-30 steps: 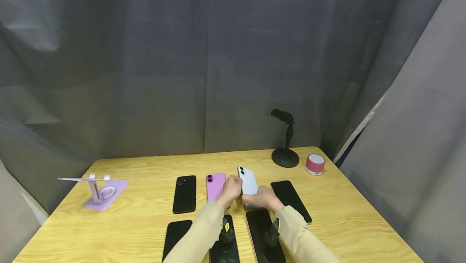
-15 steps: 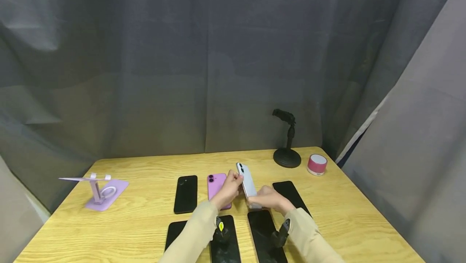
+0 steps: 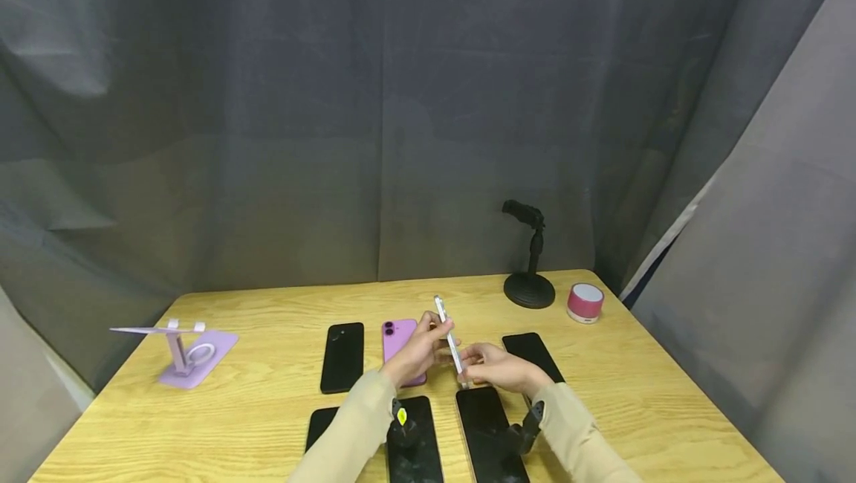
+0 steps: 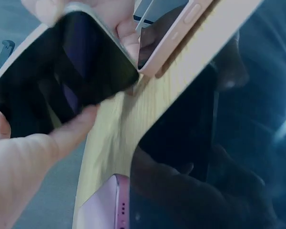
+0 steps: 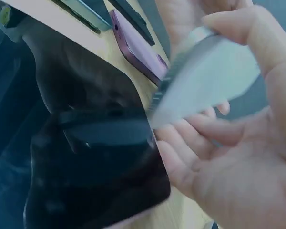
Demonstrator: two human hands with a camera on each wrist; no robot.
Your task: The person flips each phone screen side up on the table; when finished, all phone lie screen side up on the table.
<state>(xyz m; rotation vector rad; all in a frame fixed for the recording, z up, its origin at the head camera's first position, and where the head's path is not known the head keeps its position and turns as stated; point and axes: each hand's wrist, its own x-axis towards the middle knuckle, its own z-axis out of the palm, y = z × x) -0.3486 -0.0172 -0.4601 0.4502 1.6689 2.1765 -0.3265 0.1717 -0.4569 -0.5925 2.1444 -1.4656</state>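
Observation:
A white smartphone [image 3: 450, 336] stands nearly edge-on to the head view, held up above the table between both hands. My left hand [image 3: 420, 349] grips its far part, thumb on one side and fingers on the other. At the near end my right hand [image 3: 500, 368] pinches it. Its dark screen [image 4: 71, 71] shows in the left wrist view, and its pale back [image 5: 209, 76] appears blurred in the right wrist view. Just left of the hands lies a purple smartphone [image 3: 398, 336], camera side up, partly covered by the left hand.
Several dark phones lie around the hands: one left [image 3: 342, 358], one right [image 3: 533, 355], others in front, such as a black phone [image 3: 483, 427]. A purple stand [image 3: 190, 360] is far left. A black stand [image 3: 529, 288] and pink-white cylinder [image 3: 585, 303] are back right.
The white phone has turned from showing its back to standing edge-on. Both hands have turned with it, and the right hand and forearm have shifted slightly to the right.

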